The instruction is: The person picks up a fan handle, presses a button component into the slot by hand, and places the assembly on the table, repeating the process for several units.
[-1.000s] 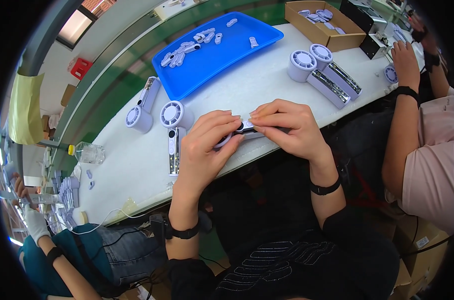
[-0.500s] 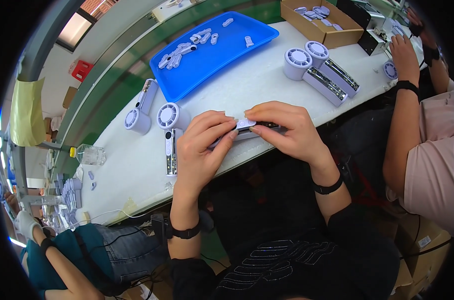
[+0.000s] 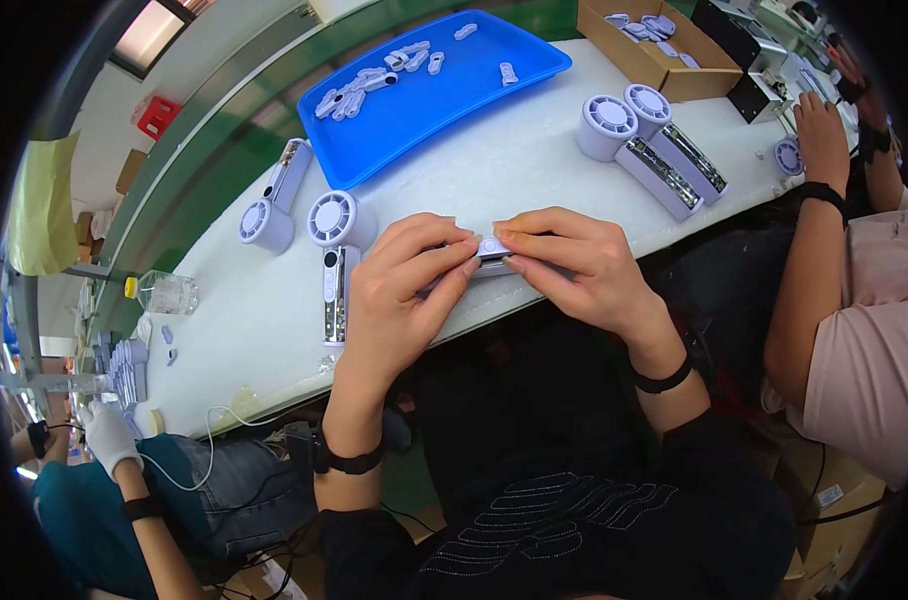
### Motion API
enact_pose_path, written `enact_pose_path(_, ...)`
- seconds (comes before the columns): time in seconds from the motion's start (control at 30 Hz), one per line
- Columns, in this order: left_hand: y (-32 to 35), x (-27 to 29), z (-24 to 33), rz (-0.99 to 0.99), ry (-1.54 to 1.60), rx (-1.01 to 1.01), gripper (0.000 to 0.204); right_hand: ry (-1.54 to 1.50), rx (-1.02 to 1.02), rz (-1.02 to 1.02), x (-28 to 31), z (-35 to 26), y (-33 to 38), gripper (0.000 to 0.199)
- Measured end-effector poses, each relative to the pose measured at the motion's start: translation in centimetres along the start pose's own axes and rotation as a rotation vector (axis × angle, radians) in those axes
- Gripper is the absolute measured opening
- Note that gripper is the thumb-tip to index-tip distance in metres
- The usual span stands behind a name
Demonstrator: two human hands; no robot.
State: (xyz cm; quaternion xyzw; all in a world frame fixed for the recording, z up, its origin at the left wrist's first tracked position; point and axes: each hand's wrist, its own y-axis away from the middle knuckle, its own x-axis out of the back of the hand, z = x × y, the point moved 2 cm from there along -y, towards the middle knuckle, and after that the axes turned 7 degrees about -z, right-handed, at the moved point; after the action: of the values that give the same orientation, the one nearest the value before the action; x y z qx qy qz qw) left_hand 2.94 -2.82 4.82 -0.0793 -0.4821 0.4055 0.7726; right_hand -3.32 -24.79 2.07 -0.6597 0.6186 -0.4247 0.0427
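Between both hands, near the table's front edge, is a lavender handheld fan (image 3: pixel 491 268), its handle lying sideways; most of it is hidden by my fingers. A small lavender button plate (image 3: pixel 489 246) sits on top of the handle. My left hand (image 3: pixel 399 285) pinches the handle's left part, thumb below and fingers above. From the other side my right hand (image 3: pixel 574 262) grips it the same way, fingertips at the plate's right end. Just beyond my left hand lies another fan (image 3: pixel 335 222), its handle showing a button plate and bare circuit board.
A blue tray (image 3: pixel 424 115) holds several button plates (image 3: pixel 349 98). Two open-handled fans (image 3: pixel 664 170) lie at the right, one more fan (image 3: pixel 274 205) at the left. A cardboard box (image 3: pixel 694 82) and a bottle (image 3: pixel 169 293) stand farther off. Co-workers sit on both sides.
My fingers have closed in around the button plate, the right hand's fingertips pressing nearer its end. The view has shifted slightly. The gloved co-worker's hand at left has moved.
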Motion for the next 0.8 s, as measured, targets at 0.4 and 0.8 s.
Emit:
enact_pose_path(0.4, 0.0, 0.1, -0.4, -0.057, -0.012, 0.027, 0.025, -0.007, -0.023, 0.002, -0.3, 0.0, 0.3, 0.027)
enact_pose_path(0.8, 1.5, -1.9, 0.8, 0.066, -0.387, -0.043, 0.039, 0.121, 0.009, 0.003, -1.3, -0.6, 0.3, 0.047)
